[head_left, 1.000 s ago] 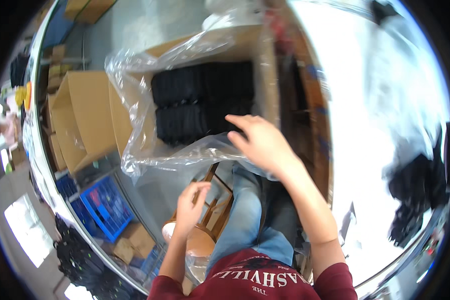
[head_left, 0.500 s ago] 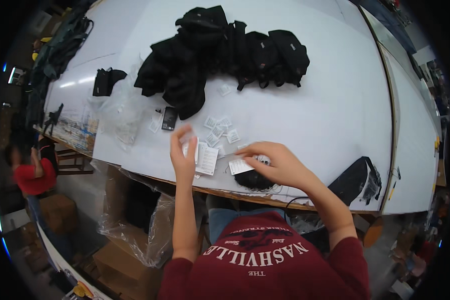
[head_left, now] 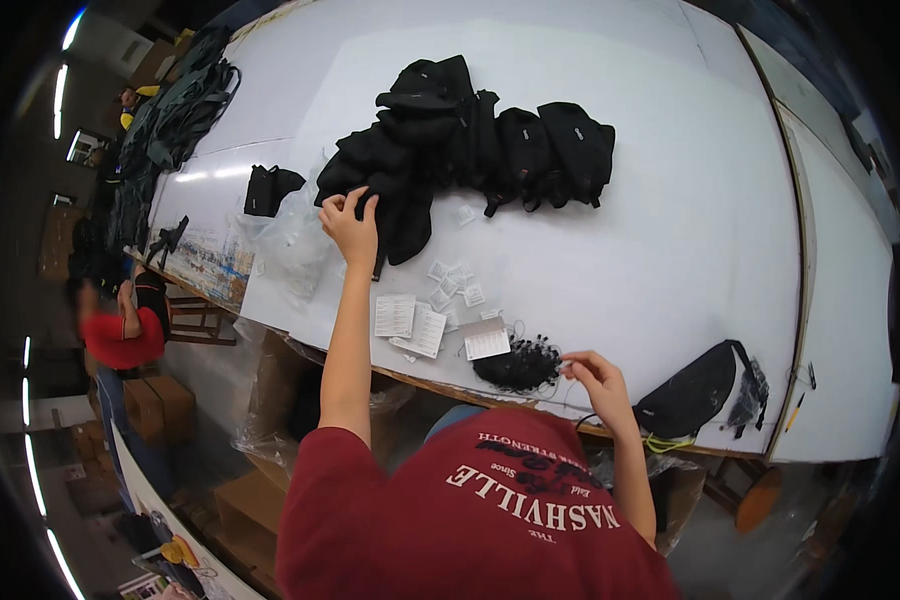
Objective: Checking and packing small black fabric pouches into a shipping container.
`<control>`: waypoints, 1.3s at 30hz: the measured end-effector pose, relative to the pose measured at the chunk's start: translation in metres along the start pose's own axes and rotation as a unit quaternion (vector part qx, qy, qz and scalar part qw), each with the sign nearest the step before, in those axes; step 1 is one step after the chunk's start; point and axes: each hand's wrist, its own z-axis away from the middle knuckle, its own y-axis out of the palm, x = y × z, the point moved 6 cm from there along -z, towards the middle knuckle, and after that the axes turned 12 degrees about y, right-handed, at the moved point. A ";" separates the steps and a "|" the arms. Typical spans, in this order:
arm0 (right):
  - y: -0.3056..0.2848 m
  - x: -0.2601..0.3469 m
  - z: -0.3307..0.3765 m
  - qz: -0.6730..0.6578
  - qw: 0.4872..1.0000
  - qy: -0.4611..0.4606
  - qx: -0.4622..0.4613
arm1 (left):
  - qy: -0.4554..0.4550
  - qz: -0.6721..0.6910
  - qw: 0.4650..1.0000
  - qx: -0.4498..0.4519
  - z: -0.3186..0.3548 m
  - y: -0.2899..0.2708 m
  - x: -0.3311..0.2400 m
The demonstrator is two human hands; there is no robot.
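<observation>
From the head camera we see our left hand [head_left: 351, 225] stretched to the far middle of the white table [head_left: 690, 230], fingers pinching an edge of the heap of black fabric bags [head_left: 460, 150]. Soft and limp, we judge (best taken by a fold). Our right hand [head_left: 595, 378] nips something fine beside the clump of small black string tags [head_left: 517, 365] at the near edge. Half a second earlier both hands lay by the white paper cards [head_left: 410, 322].

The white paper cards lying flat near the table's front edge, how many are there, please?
3: white printed card furthest left, a second overlapping beside it, a third by the black tangled string bundle. Others may be hidden.
</observation>
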 end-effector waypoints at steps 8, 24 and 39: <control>0.056 0.102 -0.012 0.171 0.926 -0.264 -0.209 | -0.074 0.408 0.910 -0.001 -0.017 -0.081 -0.055; 0.072 0.095 0.047 -0.014 0.977 -0.144 -0.155 | -0.118 0.706 0.538 0.446 0.092 -0.068 -0.108; 0.132 0.073 0.108 0.101 0.993 -0.058 0.032 | -0.015 0.488 0.526 0.697 0.122 -0.139 -0.095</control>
